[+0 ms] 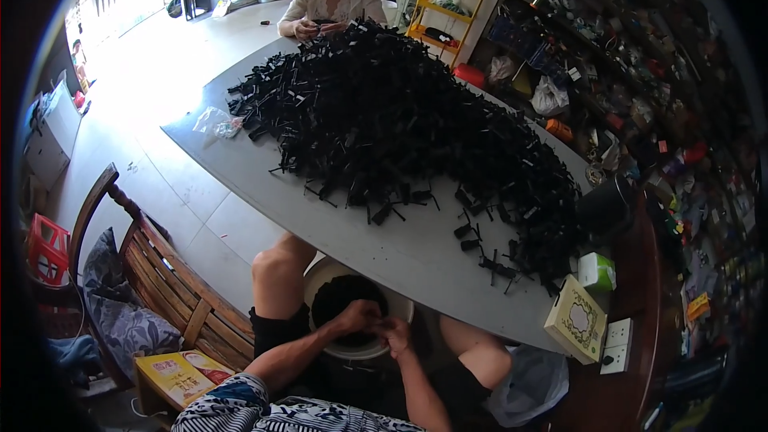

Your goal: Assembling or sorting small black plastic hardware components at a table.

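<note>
My left hand point(358, 318) and my right hand point(394, 335) meet over a pale bucket point(410, 310) between my knees. The fingers of both are closed and pressed together; whatever they hold is too small or hidden to make out. Inside the bucket lies a dark mass of small black parts point(336, 294). On the grey table point(300, 220) in front of me spreads a big heap of small black plastic parts point(376, 112), many with thin stalks. Several loose black parts point(496, 266) lie at the near edge of the heap.
Across the table sits a person point(332, 4) with hands at the heap. A patterned box point(578, 322), a green-and-white pack point(597, 272) and a black bucket point(606, 206) stand at the right. A wooden bench point(172, 272) is at my left. Cluttered shelves point(640, 72) line the right wall.
</note>
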A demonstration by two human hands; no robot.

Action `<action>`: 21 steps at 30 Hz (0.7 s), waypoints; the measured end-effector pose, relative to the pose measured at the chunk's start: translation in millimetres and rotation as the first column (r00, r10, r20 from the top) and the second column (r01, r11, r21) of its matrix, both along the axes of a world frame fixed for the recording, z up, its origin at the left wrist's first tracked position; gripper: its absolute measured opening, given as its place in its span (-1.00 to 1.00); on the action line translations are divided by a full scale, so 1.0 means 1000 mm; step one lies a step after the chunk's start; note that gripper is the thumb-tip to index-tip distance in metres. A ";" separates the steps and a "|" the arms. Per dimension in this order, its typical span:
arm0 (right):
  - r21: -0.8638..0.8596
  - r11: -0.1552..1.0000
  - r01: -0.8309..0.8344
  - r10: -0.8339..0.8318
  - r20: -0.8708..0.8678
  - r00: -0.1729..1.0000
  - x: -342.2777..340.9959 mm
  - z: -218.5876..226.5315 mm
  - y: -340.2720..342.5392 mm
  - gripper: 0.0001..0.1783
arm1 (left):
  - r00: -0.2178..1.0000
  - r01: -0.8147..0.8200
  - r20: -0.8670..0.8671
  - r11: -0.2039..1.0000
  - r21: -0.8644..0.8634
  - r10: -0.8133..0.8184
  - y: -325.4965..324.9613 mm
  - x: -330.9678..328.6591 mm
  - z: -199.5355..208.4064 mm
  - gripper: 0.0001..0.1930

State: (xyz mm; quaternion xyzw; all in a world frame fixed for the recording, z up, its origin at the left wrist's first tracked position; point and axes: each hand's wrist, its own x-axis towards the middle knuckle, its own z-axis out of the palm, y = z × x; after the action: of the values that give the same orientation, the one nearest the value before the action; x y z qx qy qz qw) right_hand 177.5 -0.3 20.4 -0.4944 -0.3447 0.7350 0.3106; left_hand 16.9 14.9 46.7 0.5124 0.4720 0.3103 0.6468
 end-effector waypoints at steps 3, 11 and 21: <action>0.104 0.995 0.003 -0.019 0.153 0.988 -0.011 -0.002 -0.005 -0.85 | 0.948 0.035 -0.317 0.986 0.166 0.019 -0.003 0.002 -0.011 -0.89; 0.393 0.919 0.019 -0.162 0.333 0.929 -0.014 -0.032 -0.010 -0.86 | 0.867 -0.075 -0.431 0.922 0.381 0.249 -0.013 0.021 0.004 -0.83; 0.414 0.901 -0.131 -0.085 0.464 0.882 -0.016 -0.017 -0.008 -0.79 | 0.819 -0.187 -0.427 0.883 0.431 0.382 -0.020 0.024 0.010 -0.84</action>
State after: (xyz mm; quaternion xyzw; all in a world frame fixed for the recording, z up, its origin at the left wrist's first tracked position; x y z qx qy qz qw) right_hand 161.4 -8.5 3.2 -0.5722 -0.5704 0.5009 0.3106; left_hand 41.3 -4.8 57.1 0.6095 0.6284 0.3446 0.3388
